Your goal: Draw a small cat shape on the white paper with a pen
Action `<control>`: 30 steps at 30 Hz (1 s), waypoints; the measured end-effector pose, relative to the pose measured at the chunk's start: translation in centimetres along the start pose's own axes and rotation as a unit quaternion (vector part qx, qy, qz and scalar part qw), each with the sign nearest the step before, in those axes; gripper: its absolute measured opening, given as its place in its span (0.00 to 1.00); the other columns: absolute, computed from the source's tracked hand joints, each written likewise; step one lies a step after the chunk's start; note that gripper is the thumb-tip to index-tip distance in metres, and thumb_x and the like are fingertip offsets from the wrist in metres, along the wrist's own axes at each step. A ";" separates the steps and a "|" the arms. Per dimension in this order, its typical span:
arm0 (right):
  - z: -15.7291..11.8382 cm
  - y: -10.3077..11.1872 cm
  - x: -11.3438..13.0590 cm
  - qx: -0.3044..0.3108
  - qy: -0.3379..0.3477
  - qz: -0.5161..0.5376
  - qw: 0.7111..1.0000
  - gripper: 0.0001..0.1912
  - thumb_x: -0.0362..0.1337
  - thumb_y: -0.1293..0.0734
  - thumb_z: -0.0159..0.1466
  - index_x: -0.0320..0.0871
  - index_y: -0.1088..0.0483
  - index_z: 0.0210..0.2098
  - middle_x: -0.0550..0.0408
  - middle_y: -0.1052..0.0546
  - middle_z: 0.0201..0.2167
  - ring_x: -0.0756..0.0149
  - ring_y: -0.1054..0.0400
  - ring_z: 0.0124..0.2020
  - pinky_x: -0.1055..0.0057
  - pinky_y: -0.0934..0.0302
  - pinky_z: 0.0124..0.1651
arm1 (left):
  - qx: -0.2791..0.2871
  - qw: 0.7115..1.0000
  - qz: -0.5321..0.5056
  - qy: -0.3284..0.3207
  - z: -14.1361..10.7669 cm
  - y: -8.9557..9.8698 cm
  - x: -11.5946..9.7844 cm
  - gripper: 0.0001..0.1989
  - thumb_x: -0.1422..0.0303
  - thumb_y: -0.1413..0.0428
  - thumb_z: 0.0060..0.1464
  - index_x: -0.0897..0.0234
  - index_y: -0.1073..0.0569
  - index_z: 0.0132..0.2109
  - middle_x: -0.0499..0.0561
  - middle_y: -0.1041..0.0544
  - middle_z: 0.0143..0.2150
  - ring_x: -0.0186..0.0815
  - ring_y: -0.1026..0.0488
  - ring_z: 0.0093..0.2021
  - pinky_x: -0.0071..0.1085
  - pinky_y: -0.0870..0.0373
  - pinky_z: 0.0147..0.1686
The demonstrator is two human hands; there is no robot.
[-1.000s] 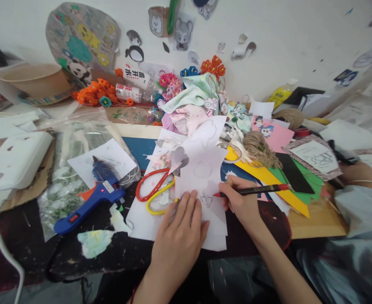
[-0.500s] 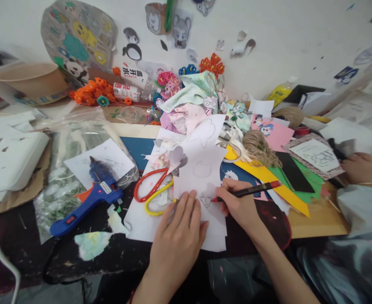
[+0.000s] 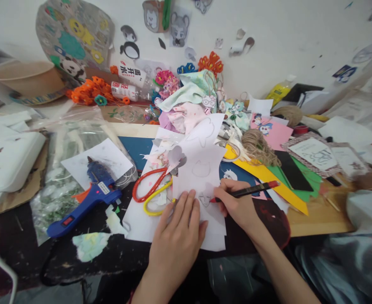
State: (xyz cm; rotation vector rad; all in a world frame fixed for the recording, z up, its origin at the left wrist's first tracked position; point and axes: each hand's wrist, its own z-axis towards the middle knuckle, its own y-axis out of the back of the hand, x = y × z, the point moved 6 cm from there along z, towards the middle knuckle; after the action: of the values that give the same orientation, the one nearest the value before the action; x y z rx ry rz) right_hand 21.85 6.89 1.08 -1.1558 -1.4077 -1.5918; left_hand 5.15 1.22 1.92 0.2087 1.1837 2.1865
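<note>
My left hand [image 3: 178,230] lies flat with fingers stretched out, pressing on a white sheet of paper [image 3: 213,223]. Gripped in my right hand [image 3: 236,202] is a dark pen with red ends [image 3: 252,190], its red tip touching the sheet at a small pencil-like drawing [image 3: 204,198]. Two more outline drawings [image 3: 200,169] run up the same sheet. Just left of the sheet are scissors with red and yellow handles [image 3: 151,192]; their blades are hidden. Cut scraps of paper [image 3: 160,156] surround them.
A blue glue gun [image 3: 91,200] rests on white paper at left, beside a plastic bag [image 3: 47,202]. A ball of twine [image 3: 258,145], yellow card [image 3: 268,175] and dark phone-like slab [image 3: 293,171] lie at right. Another person's sleeve [image 3: 366,223] shows at the right edge.
The view has shifted slightly. The pen tip stays at the small drawing with little movement. At the right, the other person's hand has drawn back from the cards, uncovering a second one.
</note>
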 end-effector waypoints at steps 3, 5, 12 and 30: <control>0.0 0.1 0.0 -0.005 0.001 0.002 1.000 0.17 0.35 0.33 0.59 0.46 0.39 0.15 0.63 0.33 0.09 0.73 0.42 0.09 0.76 0.49 0.14 | 0.003 1.000 0.002 0.000 0.0 -0.1 0.0 0.18 0.65 0.51 0.70 0.71 0.26 0.58 0.57 0.28 0.64 0.41 0.27 0.62 0.39 0.46 0.65; -0.1 0.1 0.1 -0.006 0.002 -0.001 1.000 0.17 0.35 0.34 0.59 0.46 0.39 0.16 0.63 0.33 0.09 0.73 0.42 0.09 0.76 0.50 0.14 | 0.004 1.000 0.004 0.000 0.0 -0.1 0.0 0.18 0.65 0.51 0.70 0.71 0.26 0.58 0.58 0.28 0.64 0.41 0.27 0.62 0.39 0.45 0.65; -0.1 0.0 0.1 0.000 0.006 0.000 1.000 0.18 0.36 0.33 0.60 0.46 0.39 0.16 0.63 0.33 0.09 0.73 0.42 0.09 0.76 0.49 0.14 | -0.001 1.000 0.008 -0.001 0.0 0.0 0.0 0.18 0.65 0.52 0.70 0.71 0.26 0.58 0.57 0.27 0.64 0.41 0.27 0.61 0.40 0.44 0.63; -0.2 0.2 0.1 -0.007 0.012 -0.022 1.000 0.17 0.34 0.34 0.59 0.46 0.39 0.15 0.63 0.34 0.09 0.73 0.43 0.09 0.75 0.50 0.14 | 0.002 1.000 0.007 -0.002 0.1 0.0 0.0 0.18 0.65 0.52 0.70 0.71 0.27 0.58 0.57 0.27 0.64 0.41 0.27 0.61 0.39 0.44 0.63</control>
State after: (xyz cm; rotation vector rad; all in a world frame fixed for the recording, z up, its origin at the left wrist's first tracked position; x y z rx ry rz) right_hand 22.01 6.67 1.23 -1.1178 -1.4174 -1.6422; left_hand 5.19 1.23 1.99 0.2242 1.1877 2.1956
